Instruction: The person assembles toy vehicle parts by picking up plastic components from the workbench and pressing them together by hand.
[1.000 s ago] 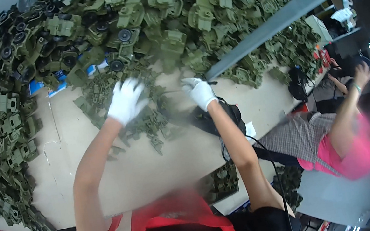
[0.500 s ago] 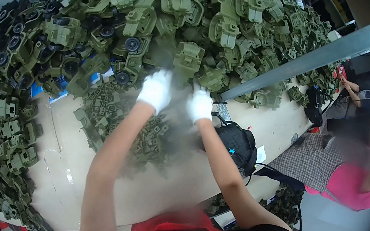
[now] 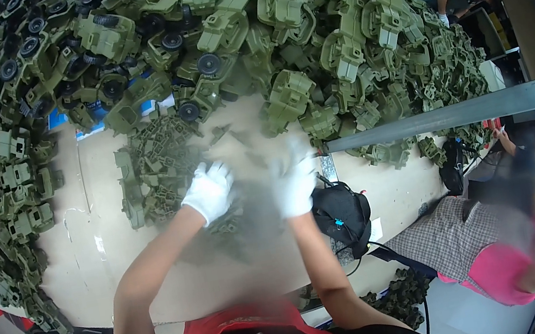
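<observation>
Both my hands wear white gloves. My left hand [image 3: 209,192] is over the right edge of a pile of small green plastic parts [image 3: 162,149], its fingers apart and nothing visible in them. To its right, my right hand [image 3: 294,180] is smeared by motion above the bare tabletop, just left of a black machine [image 3: 342,218] with cables; whether it holds anything is hidden. A few loose green pieces [image 3: 221,133] lie beyond my hands, blurred. A long green part [image 3: 130,188] stands at the left side of the small-parts pile.
A big heap of green toy vehicle bodies [image 3: 291,96], some with black wheels [image 3: 208,64], fills the far side and runs down the left. A metal bar [image 3: 443,115] crosses the right. Co-workers are at the right, one in a pink top [image 3: 494,270].
Both my hands have drawn back toward me from the heap's near edge. The left also shifted left, to the small parts. Loose pieces now show where the hands were.
</observation>
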`<state>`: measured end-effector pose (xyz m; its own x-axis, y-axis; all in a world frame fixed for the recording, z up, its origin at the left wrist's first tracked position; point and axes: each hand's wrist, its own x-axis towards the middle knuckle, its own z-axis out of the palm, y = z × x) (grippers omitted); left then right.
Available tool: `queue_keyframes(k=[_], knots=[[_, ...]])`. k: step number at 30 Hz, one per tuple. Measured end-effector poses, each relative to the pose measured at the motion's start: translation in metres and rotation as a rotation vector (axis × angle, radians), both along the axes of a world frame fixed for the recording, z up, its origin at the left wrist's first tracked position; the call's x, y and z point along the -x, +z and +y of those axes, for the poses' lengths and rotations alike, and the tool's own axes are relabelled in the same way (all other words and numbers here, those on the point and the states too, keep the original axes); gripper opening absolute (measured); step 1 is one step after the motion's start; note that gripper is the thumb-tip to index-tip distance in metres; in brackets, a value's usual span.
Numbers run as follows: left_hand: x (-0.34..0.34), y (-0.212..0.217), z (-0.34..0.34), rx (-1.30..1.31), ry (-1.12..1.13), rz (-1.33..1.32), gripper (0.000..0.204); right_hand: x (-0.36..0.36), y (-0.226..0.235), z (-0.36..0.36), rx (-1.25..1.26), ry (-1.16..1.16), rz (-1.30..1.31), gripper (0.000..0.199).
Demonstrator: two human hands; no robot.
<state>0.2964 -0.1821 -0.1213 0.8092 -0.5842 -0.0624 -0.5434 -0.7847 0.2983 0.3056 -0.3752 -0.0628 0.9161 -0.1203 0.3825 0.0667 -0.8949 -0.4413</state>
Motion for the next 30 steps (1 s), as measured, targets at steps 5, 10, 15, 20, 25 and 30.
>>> queue_keyframes(k=[5,10,15,20,25,30], knots=[[0.053,0.043,-0.012,0.192,0.16,-0.031,0.046,-0.12,0.081,-0.01,0.041,-0.214,0.373,0.08],[0.113,0.053,-0.011,0.404,0.309,-0.119,0.041,-0.109,0.088,-0.03,-0.133,-0.299,0.286,0.07],[0.163,0.056,0.035,0.442,0.451,-0.237,0.036,0.005,0.085,-0.032,-0.264,-0.055,-0.133,0.065],[0.202,0.024,0.097,0.728,0.92,-0.045,0.029,0.048,0.146,-0.118,-0.565,-0.472,-0.622,0.061],[0.214,0.038,0.122,0.223,0.838,-0.287,0.029,-0.047,0.143,-0.224,-0.13,-0.393,-0.643,0.035],[0.223,0.067,0.174,0.125,0.92,-0.281,0.04,-0.075,0.032,-0.365,0.156,-0.155,0.228,0.052]])
